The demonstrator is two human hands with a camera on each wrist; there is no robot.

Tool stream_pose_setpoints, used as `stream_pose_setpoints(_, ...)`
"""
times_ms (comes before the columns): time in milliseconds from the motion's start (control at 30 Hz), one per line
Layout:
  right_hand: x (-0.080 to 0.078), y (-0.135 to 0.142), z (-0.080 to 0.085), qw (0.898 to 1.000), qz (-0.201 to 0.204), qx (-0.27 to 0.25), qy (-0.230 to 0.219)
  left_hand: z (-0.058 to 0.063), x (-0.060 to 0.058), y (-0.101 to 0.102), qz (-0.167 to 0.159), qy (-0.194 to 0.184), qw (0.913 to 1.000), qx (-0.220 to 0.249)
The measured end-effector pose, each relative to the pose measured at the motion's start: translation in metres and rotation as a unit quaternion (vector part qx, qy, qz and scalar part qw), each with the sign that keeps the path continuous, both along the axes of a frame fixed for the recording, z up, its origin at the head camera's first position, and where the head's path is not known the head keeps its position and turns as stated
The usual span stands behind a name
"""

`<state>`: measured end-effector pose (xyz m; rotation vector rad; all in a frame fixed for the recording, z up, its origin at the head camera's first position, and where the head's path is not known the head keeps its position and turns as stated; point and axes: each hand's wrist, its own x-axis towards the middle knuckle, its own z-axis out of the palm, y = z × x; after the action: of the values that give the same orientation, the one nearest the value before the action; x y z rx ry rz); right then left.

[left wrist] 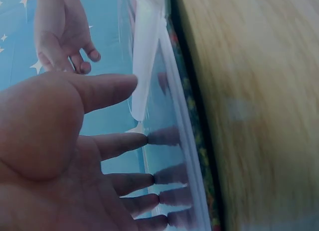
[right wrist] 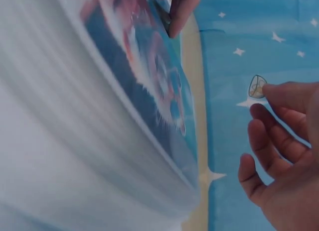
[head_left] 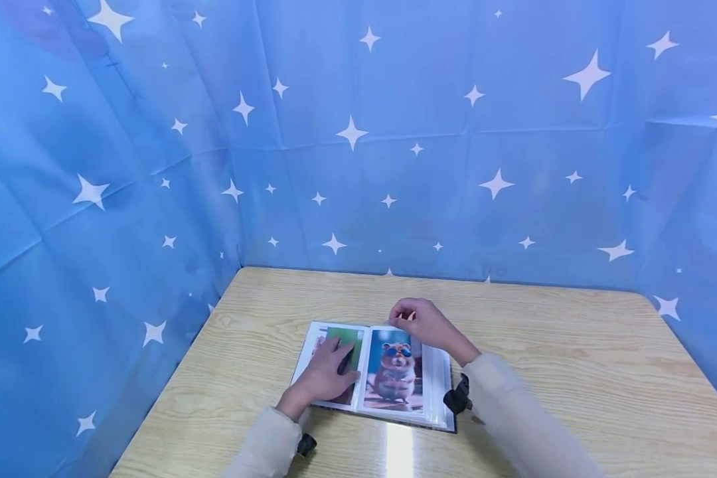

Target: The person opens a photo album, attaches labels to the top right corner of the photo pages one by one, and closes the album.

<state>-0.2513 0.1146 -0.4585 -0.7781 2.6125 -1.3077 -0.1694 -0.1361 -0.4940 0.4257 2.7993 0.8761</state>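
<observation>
A photo album (head_left: 439, 398) lies open on the table. My left hand (head_left: 325, 375) rests on its left page with fingers spread, over a green-and-brown picture (head_left: 352, 365). In the left wrist view, that hand's fingertips (left wrist: 152, 178) touch the glossy sleeve. The right page shows a hamster picture (head_left: 394, 375) with blue sunglasses. Above that page's top edge is my right hand (head_left: 421, 323). In the right wrist view, its thumb and index finger pinch a small rounded-triangle piece (right wrist: 257, 86) with a dark wire-like outline; its exact kind is unclear. The other fingers are loosely bent.
The album lies near the front of a light wooden table (head_left: 544, 352). Blue cloth with white stars (head_left: 424, 219) hangs behind the table and along its left side. More album pages (right wrist: 50, 116) are stacked at the right. Black straps (head_left: 457, 396) circle the wrists.
</observation>
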Motion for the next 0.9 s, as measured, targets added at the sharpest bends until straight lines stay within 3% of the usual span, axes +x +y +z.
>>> stream_pose_setpoints(467, -0.009, -0.037, -0.009, 0.999, 0.022, 0.019, -0.014, 0.003, 0.007, -0.003, 0.003, -0.002, 0.9961, -0.088)
stream_pose_setpoints(900, -0.014, -0.062, -0.021, 0.998, 0.024, 0.038, -0.054, 0.005, 0.007, -0.001, -0.009, -0.043, 0.9910, -0.126)
